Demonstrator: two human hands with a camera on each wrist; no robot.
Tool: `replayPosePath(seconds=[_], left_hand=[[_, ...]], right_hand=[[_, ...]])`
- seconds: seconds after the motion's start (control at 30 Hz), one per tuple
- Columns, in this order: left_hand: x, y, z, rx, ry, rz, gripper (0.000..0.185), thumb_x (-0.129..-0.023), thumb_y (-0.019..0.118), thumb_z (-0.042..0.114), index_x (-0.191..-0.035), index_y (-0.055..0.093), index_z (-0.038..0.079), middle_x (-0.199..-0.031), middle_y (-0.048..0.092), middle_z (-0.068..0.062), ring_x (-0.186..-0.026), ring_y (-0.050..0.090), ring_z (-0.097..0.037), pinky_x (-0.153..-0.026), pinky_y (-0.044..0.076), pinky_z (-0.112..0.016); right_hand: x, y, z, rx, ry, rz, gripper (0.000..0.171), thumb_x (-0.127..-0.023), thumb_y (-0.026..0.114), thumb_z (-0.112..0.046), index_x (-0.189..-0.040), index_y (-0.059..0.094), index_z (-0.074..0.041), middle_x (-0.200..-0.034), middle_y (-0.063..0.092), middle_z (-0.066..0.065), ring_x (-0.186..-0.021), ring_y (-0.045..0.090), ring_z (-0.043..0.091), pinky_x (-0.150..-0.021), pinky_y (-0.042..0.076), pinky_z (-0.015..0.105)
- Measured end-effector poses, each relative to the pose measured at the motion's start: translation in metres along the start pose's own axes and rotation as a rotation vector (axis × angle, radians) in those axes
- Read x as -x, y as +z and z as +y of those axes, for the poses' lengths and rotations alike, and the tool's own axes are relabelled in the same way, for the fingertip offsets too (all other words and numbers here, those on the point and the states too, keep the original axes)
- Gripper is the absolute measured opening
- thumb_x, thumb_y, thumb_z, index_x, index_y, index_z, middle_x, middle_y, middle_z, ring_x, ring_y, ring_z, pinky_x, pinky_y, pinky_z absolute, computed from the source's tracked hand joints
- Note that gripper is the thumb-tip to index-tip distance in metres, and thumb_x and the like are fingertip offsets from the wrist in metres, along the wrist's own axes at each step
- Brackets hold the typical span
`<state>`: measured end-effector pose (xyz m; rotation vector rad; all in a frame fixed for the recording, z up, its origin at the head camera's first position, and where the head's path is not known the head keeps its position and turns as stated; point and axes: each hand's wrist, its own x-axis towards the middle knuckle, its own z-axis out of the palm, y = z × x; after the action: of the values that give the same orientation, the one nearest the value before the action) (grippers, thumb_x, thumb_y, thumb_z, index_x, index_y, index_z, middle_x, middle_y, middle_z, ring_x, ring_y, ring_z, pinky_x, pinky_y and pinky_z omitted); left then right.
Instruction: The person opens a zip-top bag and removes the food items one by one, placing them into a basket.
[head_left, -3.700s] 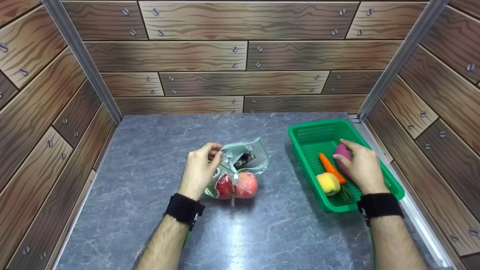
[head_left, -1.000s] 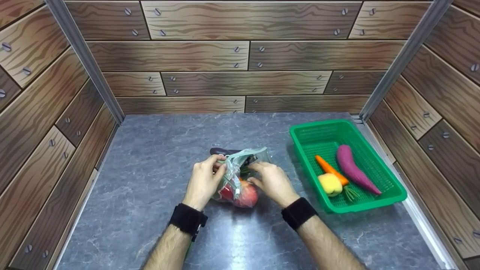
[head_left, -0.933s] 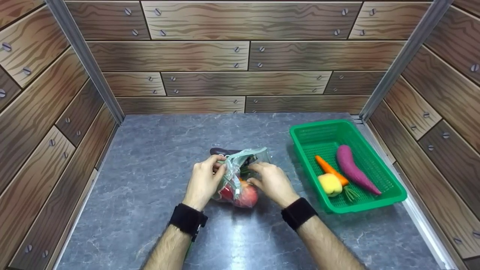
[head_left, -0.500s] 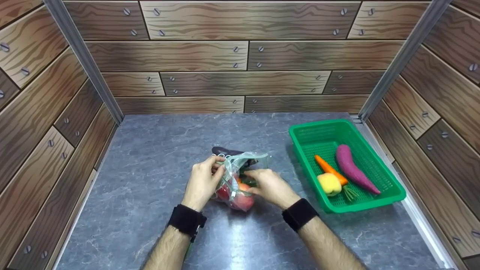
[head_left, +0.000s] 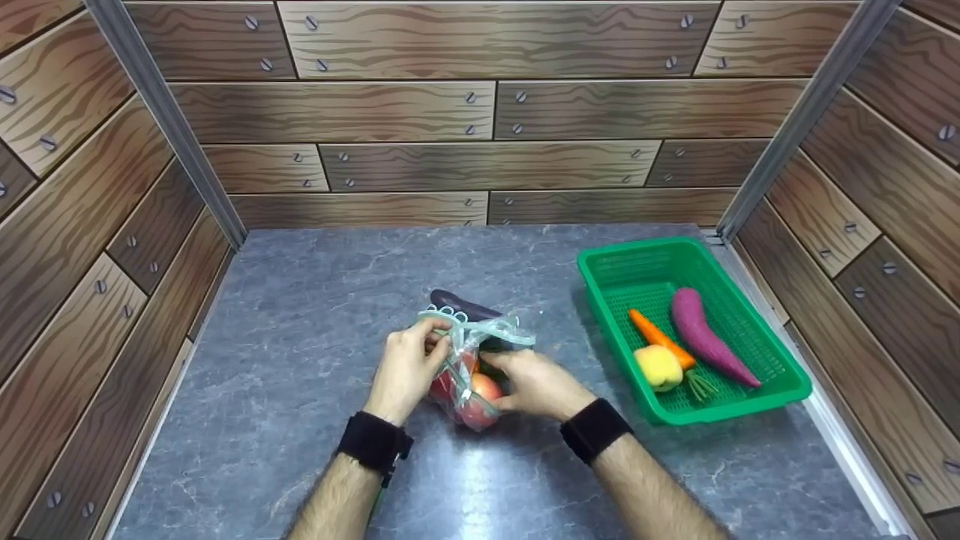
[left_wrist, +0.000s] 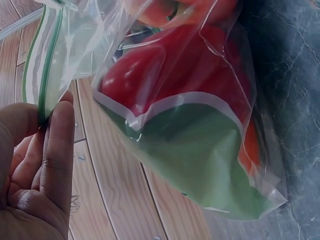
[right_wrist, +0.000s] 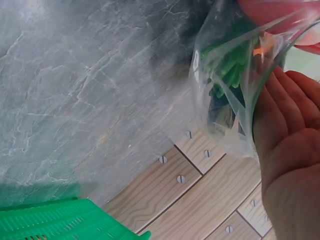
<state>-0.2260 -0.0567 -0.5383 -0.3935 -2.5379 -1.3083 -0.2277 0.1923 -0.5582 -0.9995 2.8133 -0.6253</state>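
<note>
A clear zip bag (head_left: 471,335) with pale green trim stands mid-table. In it are a red bell pepper (left_wrist: 170,65), a round red-and-yellow fruit (head_left: 486,386), something orange (left_wrist: 248,152) and green leaves (right_wrist: 232,65). My left hand (head_left: 409,367) pinches the bag's zip edge between thumb and fingers, as the left wrist view shows. My right hand (head_left: 540,386) reaches into the bag's mouth from the right, its fingers (right_wrist: 287,100) fairly straight behind the plastic and its thumb near the round fruit. The fingertips are hidden among the contents. Right behind the bag lies a dark eggplant (head_left: 461,304).
At the right stands a green basket (head_left: 600,300) holding a carrot (head_left: 652,334), a yellow bell-pepper-like vegetable (head_left: 658,367) and a long purple sweet potato (head_left: 709,337). Wood-patterned walls (head_left: 480,112) enclose the grey marbled table (head_left: 315,300) at the back and sides.
My right hand has moved from the sweet potato in the basket to the bag's mouth. The bag's top has sunk toward me, showing more of the eggplant. My left hand keeps its pinch.
</note>
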Motion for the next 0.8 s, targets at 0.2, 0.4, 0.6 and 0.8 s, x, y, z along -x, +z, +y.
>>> replayPosePath(seconds=[0.2,0.4,0.6,0.8], left_hand=[[0.002,0.002,-0.003,-0.005,-0.011,-0.019,0.016,-0.109,0.079,0.007,-0.124,0.085,0.006,-0.099,0.090,-0.010,-0.089,0.087,-0.022,-0.076,0.073,-0.035],[0.004,0.002,-0.005,0.013,-0.023,-0.038,0.017,-0.110,0.078,0.008,-0.125,0.085,0.005,-0.099,0.090,-0.011,-0.086,0.086,-0.021,-0.072,0.071,-0.031],[0.005,0.003,-0.006,0.011,-0.039,-0.054,0.017,-0.109,0.079,0.008,-0.125,0.085,0.005,-0.098,0.090,-0.009,-0.084,0.084,-0.018,-0.072,0.071,-0.030],[0.006,0.003,-0.006,0.006,-0.046,-0.058,0.017,-0.109,0.080,0.008,-0.124,0.086,0.005,-0.096,0.090,-0.008,-0.081,0.081,-0.015,-0.070,0.068,-0.029]], right_hand=[[-0.003,0.011,-0.004,0.029,-0.015,0.014,0.070,-0.088,0.101,-0.025,-0.152,0.074,-0.014,-0.141,0.085,0.010,-0.121,0.085,0.031,-0.107,0.073,0.050],[-0.004,0.015,-0.007,0.070,-0.020,-0.008,0.067,-0.090,0.099,-0.031,-0.151,0.075,-0.018,-0.142,0.085,0.004,-0.119,0.085,0.027,-0.104,0.073,0.048],[-0.003,0.014,-0.005,0.045,0.009,-0.020,0.071,-0.090,0.099,-0.033,-0.154,0.071,-0.020,-0.144,0.083,0.005,-0.122,0.082,0.027,-0.104,0.073,0.050],[-0.001,0.013,-0.001,0.035,0.036,-0.052,0.076,-0.090,0.100,-0.028,-0.157,0.066,-0.018,-0.149,0.080,0.010,-0.127,0.081,0.031,-0.107,0.071,0.055]])
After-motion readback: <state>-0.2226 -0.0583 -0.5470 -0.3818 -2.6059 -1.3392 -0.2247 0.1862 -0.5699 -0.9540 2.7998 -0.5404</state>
